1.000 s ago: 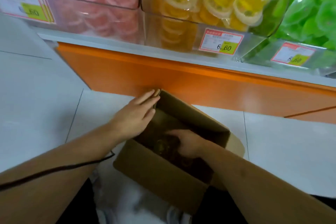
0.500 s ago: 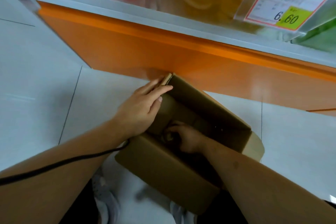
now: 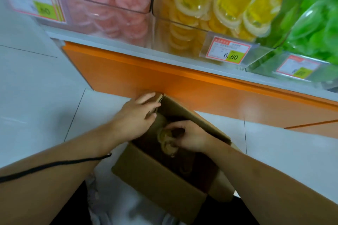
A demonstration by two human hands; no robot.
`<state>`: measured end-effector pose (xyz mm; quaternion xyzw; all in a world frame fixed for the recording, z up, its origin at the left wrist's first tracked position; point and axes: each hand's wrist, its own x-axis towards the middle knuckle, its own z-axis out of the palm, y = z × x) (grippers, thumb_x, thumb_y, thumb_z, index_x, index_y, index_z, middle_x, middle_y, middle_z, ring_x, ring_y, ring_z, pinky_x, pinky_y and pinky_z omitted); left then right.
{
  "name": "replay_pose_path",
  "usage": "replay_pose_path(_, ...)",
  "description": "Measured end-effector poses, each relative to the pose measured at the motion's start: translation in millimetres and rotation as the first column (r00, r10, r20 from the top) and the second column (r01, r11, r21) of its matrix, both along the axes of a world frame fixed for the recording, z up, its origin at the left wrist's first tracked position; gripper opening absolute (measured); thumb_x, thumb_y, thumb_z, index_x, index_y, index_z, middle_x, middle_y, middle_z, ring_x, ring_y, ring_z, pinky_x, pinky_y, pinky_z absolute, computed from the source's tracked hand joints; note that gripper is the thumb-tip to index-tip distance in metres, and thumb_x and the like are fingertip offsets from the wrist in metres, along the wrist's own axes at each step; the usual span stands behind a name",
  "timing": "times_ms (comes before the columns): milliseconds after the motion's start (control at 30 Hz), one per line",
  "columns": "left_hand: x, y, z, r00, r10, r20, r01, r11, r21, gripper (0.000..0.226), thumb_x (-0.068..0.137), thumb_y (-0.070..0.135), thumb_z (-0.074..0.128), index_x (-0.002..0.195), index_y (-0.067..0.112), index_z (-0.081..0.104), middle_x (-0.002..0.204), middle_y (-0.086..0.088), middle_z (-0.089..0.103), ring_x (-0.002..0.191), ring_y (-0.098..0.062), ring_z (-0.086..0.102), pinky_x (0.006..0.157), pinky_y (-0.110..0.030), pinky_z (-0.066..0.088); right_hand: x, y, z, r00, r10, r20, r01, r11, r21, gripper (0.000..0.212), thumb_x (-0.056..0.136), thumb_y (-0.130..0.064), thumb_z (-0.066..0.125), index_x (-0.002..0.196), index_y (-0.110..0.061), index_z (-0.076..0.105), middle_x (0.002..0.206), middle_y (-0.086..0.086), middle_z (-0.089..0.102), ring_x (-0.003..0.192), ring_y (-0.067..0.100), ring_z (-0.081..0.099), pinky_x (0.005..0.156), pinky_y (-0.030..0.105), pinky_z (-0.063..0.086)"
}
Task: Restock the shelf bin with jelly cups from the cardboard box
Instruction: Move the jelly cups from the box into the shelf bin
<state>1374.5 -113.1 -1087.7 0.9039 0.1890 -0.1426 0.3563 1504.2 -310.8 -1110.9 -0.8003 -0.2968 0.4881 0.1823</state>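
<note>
An open brown cardboard box (image 3: pixel 161 175) stands on the floor against the orange shelf base. My left hand (image 3: pixel 136 115) rests on the box's far left corner with its fingers stretched out over the flap. Inside the box my right hand (image 3: pixel 190 138) grips a clump of yellowish jelly cups (image 3: pixel 167 142), raised near the box's rim. The rest of the box's inside is dark. On the shelf above, a clear bin (image 3: pixel 204 5) is filled with yellow jelly cups.
A clear bin of pink cups (image 3: pixel 102 0) stands left of the yellow one, a bin of green cups (image 3: pixel 314 16) right. Price tags (image 3: pixel 227 52) hang on the bin fronts. The orange shelf base (image 3: pixel 182 87) runs behind the box. Pale floor tiles (image 3: pixel 33 97) surround it.
My right hand has come up from deep in the box with jelly cups in its grip. The camera has tilted up, showing the bins again. My left hand stays on the box corner.
</note>
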Motion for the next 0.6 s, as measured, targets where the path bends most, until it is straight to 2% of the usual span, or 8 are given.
replay_pose_path(100, 15.0, 4.9, 42.9, 0.994, 0.109, -0.003, -0.108, 0.985, -0.132, 0.032, 0.104, 0.044, 0.055, 0.133, 0.034, 0.063, 0.139, 0.012, 0.061, 0.123, -0.009, 0.057, 0.099, -0.028, 0.047, 12.5, 8.8, 69.4, 0.998, 0.036, 0.050, -0.042, 0.993, 0.114, 0.055, 0.082, -0.018, 0.085, 0.129, -0.041, 0.070, 0.121, -0.024, 0.066, 0.103, -0.009, 0.064, 0.096, 0.020, 0.055)
replay_pose_path(167, 20.9, 4.3, 80.5, 0.981, 0.187, -0.043, -0.191, 0.936, -0.296, 0.039, 0.096, 0.058, 0.063, 0.127, 0.034, 0.066, 0.124, 0.009, 0.069, 0.111, -0.012, 0.064, 0.096, -0.035, 0.055, 17.7, 12.8, 118.2, 0.998, 0.003, 0.063, -0.016, 0.978, 0.206, 0.055, 0.081, -0.012, 0.086, 0.129, -0.037, 0.072, 0.116, -0.025, 0.069, 0.093, -0.015, 0.064, 0.085, 0.010, 0.053)
replay_pose_path(233, 22.3, -0.2, 121.1, 0.964, 0.255, -0.075, -0.255, 0.805, -0.536, 0.051, 0.085, 0.064, 0.073, 0.125, 0.032, 0.068, 0.121, 0.001, 0.073, 0.110, -0.022, 0.071, 0.097, -0.046, 0.059, 19.4, 15.2, 163.3, 0.995, -0.054, 0.080, 0.026, 0.948, 0.317, 0.053, 0.080, -0.008, 0.087, 0.125, -0.033, 0.075, 0.112, -0.018, 0.074, 0.090, -0.009, 0.068, 0.087, 0.018, 0.057)
replay_pose_path(300, 19.9, -7.6, 160.6, 0.968, 0.248, -0.043, -0.207, 0.686, -0.697, 0.036, 0.093, 0.041, 0.073, 0.126, 0.026, 0.068, 0.117, -0.005, 0.077, 0.108, -0.027, 0.074, 0.096, -0.048, 0.060, 17.1, 13.9, 205.4, 0.993, -0.081, 0.084, 0.039, 0.908, 0.417, 0.051, 0.078, -0.006, 0.089, 0.121, -0.030, 0.076, 0.113, -0.011, 0.076, 0.095, 0.000, 0.071, 0.096, 0.034, 0.059)
replay_pose_path(367, 18.6, -14.5, 197.7, 0.966, 0.257, 0.041, -0.145, 0.665, -0.733, 0.024, 0.101, 0.019, 0.065, 0.123, 0.025, 0.072, 0.112, -0.005, 0.079, 0.102, -0.025, 0.076, 0.084, -0.041, 0.063, 15.2, 9.1, 242.7, 0.991, -0.092, 0.094, 0.034, 0.868, 0.496, 0.049, 0.080, 0.000, 0.086, 0.122, -0.024, 0.074, 0.118, -0.006, 0.076, 0.106, 0.006, 0.071, 0.097, 0.037, 0.059)
replay_pose_path(433, 18.3, -17.3, 230.0, 0.947, 0.301, 0.115, -0.124, 0.669, -0.733, 0.021, 0.101, 0.015, 0.064, 0.116, 0.024, 0.075, 0.107, -0.005, 0.080, 0.096, -0.025, 0.078, 0.075, -0.038, 0.064, 15.0, 1.7, 274.8, 0.988, -0.125, 0.088, 0.052, 0.816, 0.575, 0.042, 0.085, 0.003, 0.081, 0.119, -0.020, 0.074, 0.114, -0.001, 0.076, 0.101, 0.008, 0.072, 0.087, 0.031, 0.060)
replay_pose_path(533, 20.7, -14.1, 262.1, 0.921, 0.358, 0.152, -0.119, 0.632, -0.766, 0.021, 0.100, 0.018, 0.065, 0.118, 0.017, 0.076, 0.110, -0.011, 0.079, 0.099, -0.032, 0.077, 0.082, -0.043, 0.065, 17.9, -6.2, 305.1, 0.972, -0.235, 0.002, 0.167, 0.697, 0.697, 0.023, 0.089, 0.000, 0.078, 0.105, -0.016, 0.078, 0.102, 0.004, 0.076, 0.091, 0.016, 0.071, 0.078, 0.035, 0.059)
replay_pose_path(600, 22.3, -12.2, 269.4, 0.908, 0.391, 0.150, -0.119, 0.584, -0.803, 0.026, 0.098, 0.021, 0.068, 0.122, 0.013, 0.073, 0.111, -0.017, 0.077, 0.099, -0.037, 0.076, 0.082, -0.044, 0.065, 20.3, -4.0, 309.6, 0.948, -0.309, -0.074, 0.260, 0.620, 0.741, 0.018, 0.091, 0.000, 0.076, 0.103, -0.013, 0.079, 0.100, 0.012, 0.074, 0.084, 0.024, 0.072, 0.073, 0.038, 0.062)
